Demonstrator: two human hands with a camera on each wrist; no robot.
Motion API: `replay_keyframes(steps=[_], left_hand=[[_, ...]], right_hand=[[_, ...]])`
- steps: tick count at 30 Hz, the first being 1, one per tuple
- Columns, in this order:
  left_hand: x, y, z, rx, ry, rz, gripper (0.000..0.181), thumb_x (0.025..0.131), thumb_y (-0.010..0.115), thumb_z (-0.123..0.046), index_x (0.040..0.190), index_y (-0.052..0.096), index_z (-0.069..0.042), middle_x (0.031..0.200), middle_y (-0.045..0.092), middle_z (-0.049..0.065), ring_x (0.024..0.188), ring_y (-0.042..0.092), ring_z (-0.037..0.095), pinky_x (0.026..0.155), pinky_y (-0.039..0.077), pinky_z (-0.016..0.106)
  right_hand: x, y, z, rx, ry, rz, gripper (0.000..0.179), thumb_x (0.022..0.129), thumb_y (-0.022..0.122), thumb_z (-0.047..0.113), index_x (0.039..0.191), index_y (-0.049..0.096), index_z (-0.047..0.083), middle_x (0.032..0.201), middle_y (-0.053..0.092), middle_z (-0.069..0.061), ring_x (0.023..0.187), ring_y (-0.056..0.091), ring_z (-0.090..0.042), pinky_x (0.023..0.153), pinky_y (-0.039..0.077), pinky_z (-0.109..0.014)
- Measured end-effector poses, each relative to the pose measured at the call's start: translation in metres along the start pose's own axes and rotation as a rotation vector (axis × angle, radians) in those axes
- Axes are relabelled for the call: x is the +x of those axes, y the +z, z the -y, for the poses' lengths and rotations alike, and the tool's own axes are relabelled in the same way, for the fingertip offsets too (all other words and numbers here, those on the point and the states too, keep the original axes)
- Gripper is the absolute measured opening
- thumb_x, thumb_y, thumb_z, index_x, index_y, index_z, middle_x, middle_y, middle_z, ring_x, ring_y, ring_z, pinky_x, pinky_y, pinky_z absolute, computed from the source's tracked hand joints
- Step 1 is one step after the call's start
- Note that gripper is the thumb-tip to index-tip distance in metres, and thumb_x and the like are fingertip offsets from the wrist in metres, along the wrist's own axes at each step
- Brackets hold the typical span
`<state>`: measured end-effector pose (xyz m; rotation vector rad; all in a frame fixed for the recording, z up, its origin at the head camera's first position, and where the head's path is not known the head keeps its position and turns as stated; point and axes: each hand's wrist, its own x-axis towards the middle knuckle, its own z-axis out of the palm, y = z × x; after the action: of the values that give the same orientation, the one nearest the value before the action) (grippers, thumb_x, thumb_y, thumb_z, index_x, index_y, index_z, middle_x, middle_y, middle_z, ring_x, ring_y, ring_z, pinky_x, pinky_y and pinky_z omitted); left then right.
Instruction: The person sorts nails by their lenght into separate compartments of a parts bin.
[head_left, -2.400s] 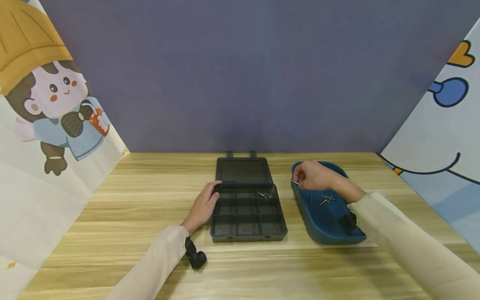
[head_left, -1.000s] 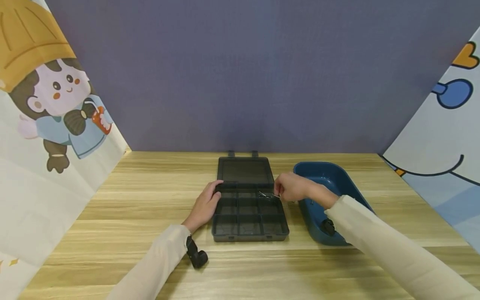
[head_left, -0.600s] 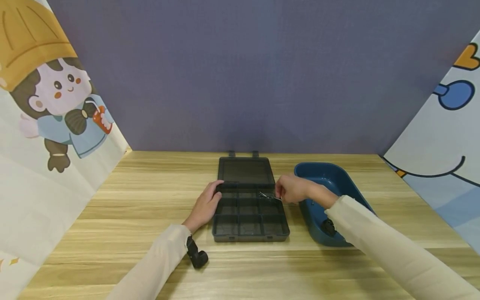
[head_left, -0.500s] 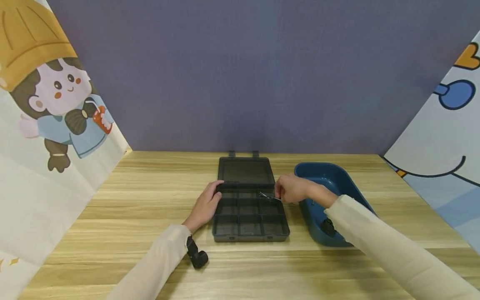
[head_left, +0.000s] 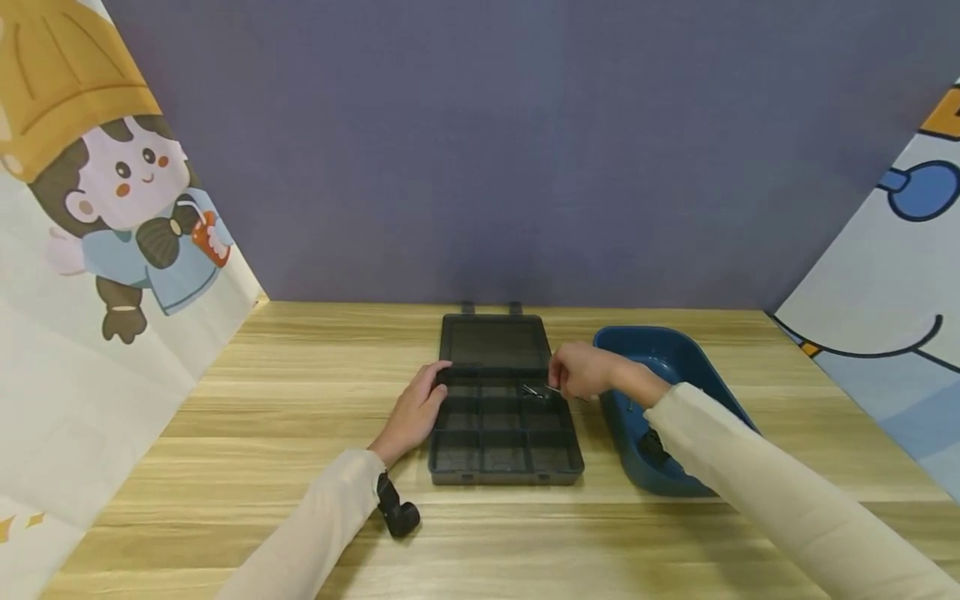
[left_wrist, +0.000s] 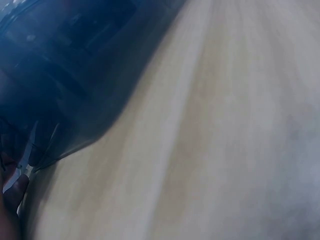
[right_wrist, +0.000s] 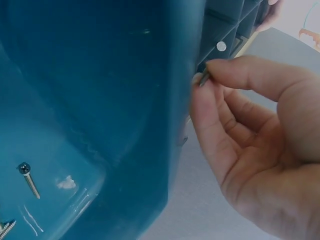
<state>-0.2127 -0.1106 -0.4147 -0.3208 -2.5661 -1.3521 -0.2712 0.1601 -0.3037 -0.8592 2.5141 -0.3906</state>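
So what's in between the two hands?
The open grey compartment box lies between the left hand and the right hand, which pinches a screw. The head view shows it.

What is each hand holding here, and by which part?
The right hand pinches a screw near one end. The left hand holds nothing, resting on the organizer box's left edge.

even soft light, head view sharp with bowed edges, left wrist view blurred, dim
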Motion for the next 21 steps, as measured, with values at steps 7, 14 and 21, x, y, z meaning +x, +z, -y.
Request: replay_keyframes(steps=[7,14,21], left_hand=[[0.0,0.0,0.0,0.002,0.009,-0.004,0.041,0.097,0.043,-0.01,0.137,0.047,-0.006,0.139,0.049,0.014,0.132,0.043,0.034,0.108,0.034,0.052],[0.001,0.001,0.001,0.002,0.016,-0.007,0.041,0.097,0.043,-0.01,0.137,0.047,-0.006,0.138,0.05,0.014,0.131,0.045,0.033,0.107,0.034,0.051],[0.001,0.001,0.001,-0.005,0.017,-0.009,0.041,0.097,0.043,-0.009,0.137,0.047,-0.005,0.138,0.05,0.015,0.131,0.044,0.034,0.107,0.034,0.052]], right_hand=[[0.006,0.002,0.002,-0.014,-0.009,-0.003,0.019,0.079,0.054,-0.009,0.091,0.065,0.001,0.067,0.061,-0.002,0.047,0.044,-0.008,0.051,0.041,-0.024],[0.012,0.002,0.007,-0.01,-0.02,-0.006,0.023,0.076,0.052,-0.01,0.091,0.066,0.0,0.067,0.062,-0.002,0.046,0.045,-0.007,0.048,0.041,-0.023],[0.016,0.0,0.009,-0.002,-0.053,0.012,0.017,0.077,0.054,-0.007,0.086,0.064,0.003,0.068,0.061,-0.003,0.046,0.05,-0.008,0.047,0.045,-0.024]])
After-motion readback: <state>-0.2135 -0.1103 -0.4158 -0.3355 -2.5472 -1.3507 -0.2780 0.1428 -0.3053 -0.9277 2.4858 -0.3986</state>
